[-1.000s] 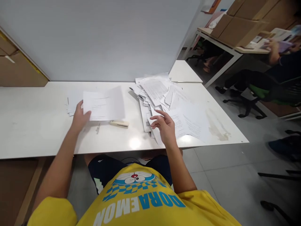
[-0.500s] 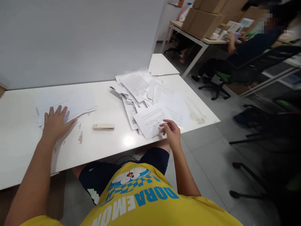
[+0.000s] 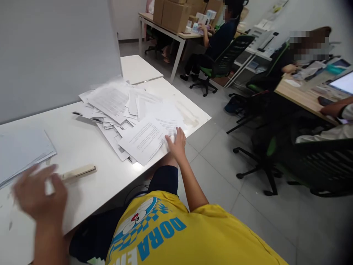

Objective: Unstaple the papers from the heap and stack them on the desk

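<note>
My left hand (image 3: 41, 193), smeared by motion, is raised above the table's left part with its fingers apart. Just beyond its thumb lies a beige stapler (image 3: 82, 171). A stack of white sheets (image 3: 24, 149) rests on the table past that hand. At the table's front edge, my right hand (image 3: 177, 145) has its thumb and fingers apart, at the edge of a printed sheet (image 3: 167, 123). Another printed sheet (image 3: 143, 141) lies left of it, on the front of a messy paper pile (image 3: 110, 105).
A grey panel (image 3: 55, 48) stands along the back of the white table (image 3: 82, 141). Beyond the aisle, a person (image 3: 223, 40) sits at a desk with cardboard boxes (image 3: 175, 16). Office chairs (image 3: 317, 165) and more people at desks are on the right.
The view has swung right. My left hand has lifted off the white stack and moved towards the stapler. My right hand has shifted right along the sheets, its fingers more extended.
</note>
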`<state>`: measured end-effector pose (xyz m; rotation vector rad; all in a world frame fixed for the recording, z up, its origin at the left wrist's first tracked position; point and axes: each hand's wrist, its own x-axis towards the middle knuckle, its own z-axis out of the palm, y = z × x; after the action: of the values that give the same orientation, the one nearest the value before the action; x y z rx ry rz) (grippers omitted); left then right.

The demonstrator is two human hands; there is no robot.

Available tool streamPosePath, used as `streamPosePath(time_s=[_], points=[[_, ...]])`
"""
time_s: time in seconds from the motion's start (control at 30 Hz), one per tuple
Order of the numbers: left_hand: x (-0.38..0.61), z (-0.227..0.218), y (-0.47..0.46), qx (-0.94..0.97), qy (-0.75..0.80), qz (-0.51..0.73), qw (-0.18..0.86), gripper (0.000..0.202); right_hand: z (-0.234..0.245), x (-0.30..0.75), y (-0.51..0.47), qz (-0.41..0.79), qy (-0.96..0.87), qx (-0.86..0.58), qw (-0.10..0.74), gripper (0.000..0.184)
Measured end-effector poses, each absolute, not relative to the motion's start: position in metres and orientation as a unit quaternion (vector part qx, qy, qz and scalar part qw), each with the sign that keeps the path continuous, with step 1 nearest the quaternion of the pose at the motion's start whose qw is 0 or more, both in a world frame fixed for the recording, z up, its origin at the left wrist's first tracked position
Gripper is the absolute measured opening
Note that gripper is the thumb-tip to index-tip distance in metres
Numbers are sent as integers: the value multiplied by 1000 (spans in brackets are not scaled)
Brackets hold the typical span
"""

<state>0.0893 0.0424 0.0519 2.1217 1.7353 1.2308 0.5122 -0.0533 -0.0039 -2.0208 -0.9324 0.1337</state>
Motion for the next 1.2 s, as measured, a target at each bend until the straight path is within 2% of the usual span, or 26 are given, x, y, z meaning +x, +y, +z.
streamPosePath(time_s=[0.03, 0.1, 0.23, 0.3, 0.4, 0.53, 0.67, 0.77, 0.87, 0.97, 1.07, 1.2], points=[[120, 50, 33, 753, 516, 404, 52, 32, -2, 532, -47, 56, -362, -817, 446, 83], [179, 45, 22, 828, 426, 354, 93, 37, 2, 570, -31, 71, -374, -812, 442, 81], [260, 40, 33, 810, 510, 257, 134, 81, 9, 604, -2, 126, -512, -783, 330, 83], [273, 37, 44, 797, 546, 223, 132, 91, 9, 601, 2, 134, -546, -777, 282, 78], [269, 32, 51, 787, 566, 204, 137, 75, 6, 585, -9, 104, -547, -781, 282, 67], [249, 30, 40, 784, 518, 268, 211, 46, 6, 567, -35, 104, -558, -739, 363, 47], [238, 35, 28, 764, 505, 302, 266, 40, 14, 552, -57, 192, -550, -660, 475, 48], [238, 37, 24, 760, 506, 301, 275, 41, 18, 545, -65, 252, -545, -610, 517, 50], [245, 37, 20, 746, 517, 318, 274, 41, 17, 545, -66, 204, -519, -639, 530, 57], [258, 37, 17, 724, 529, 344, 279, 42, 11, 545, -63, 130, -470, -725, 487, 66], [272, 39, 17, 725, 533, 351, 260, 33, 6, 537, -64, 148, -495, -730, 447, 64], [285, 42, 20, 721, 539, 369, 233, 24, 8, 520, -70, 207, -505, -671, 502, 54]])
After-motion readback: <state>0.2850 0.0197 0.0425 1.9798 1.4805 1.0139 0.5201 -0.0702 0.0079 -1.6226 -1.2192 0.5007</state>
